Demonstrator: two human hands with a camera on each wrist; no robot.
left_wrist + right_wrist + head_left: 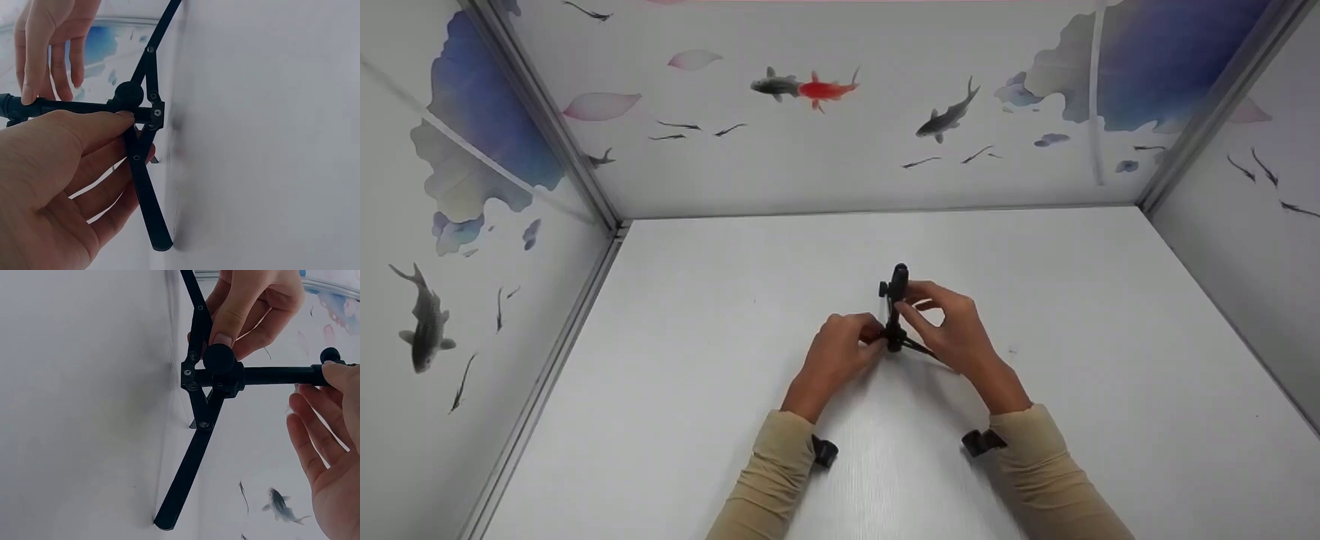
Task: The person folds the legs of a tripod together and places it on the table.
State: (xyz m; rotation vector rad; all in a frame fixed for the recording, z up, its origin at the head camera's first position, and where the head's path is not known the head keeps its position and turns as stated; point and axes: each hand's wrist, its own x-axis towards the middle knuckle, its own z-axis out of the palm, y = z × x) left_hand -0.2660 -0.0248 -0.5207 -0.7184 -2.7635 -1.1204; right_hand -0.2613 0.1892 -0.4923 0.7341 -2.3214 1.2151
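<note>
A small black tripod (894,322) stands upright on the white table with its legs spread. Low on it, my left hand (844,349) grips the hub, the thumb lying along the column just below a round knob (129,94) and the other fingers behind a leg. Higher up, my right hand (952,319) pinches the column near its top, thumb on one side; its remaining fingers stay fairly straight. In the right wrist view, a hinged leg (184,478) slants down from the hub, and a smaller knob (330,355) sits by my right thumb.
The white table (660,360) spreads around both hands. Panels printed with fish and leaves, such as the back wall (840,165), enclose its back and sides. A small black device (825,453) sits at the left cuff, another (982,442) at the right.
</note>
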